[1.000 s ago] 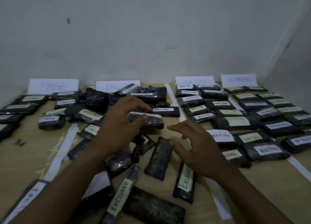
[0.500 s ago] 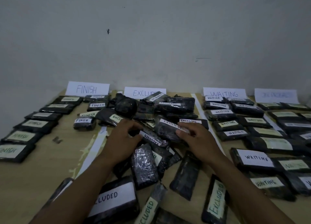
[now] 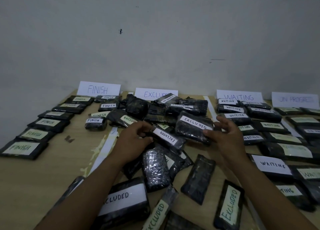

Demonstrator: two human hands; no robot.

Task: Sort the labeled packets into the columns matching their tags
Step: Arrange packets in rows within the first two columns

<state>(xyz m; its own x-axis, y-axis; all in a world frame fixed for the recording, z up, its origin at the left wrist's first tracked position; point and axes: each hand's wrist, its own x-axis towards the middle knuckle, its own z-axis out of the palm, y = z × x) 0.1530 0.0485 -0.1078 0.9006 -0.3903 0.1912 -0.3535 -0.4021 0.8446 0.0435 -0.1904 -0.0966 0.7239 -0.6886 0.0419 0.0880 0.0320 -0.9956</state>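
Note:
Black wrapped packets with paper tags lie in columns on a wooden table (image 3: 39, 181). Header cards read FINISH (image 3: 98, 89), EXCLUDED (image 3: 152, 94), WAITING (image 3: 239, 96) and ON PROGRESS (image 3: 295, 99). My left hand (image 3: 133, 139) pinches the end of a slim packet tagged EXCLUDED (image 3: 167, 137) in the middle pile. My right hand (image 3: 225, 138) holds the right edge of a thicker packet tagged EXCLUDED (image 3: 194, 127), thumb on its front corner. A packet tagged ON PROGRESS (image 3: 167, 99) lies on top of the EXCLUDED pile, at the back.
FINISH packets (image 3: 26, 148) line the left side, WAITING packets (image 3: 271, 165) the right. White paper strips (image 3: 103, 148) divide the columns. More EXCLUDED packets (image 3: 124, 198) lie near my forearms. A grey wall rises behind the table.
The camera view has shifted up and left across the three frames. My right hand has moved from the low loose packets up onto the thick EXCLUDED packet. My left hand keeps its slim packet.

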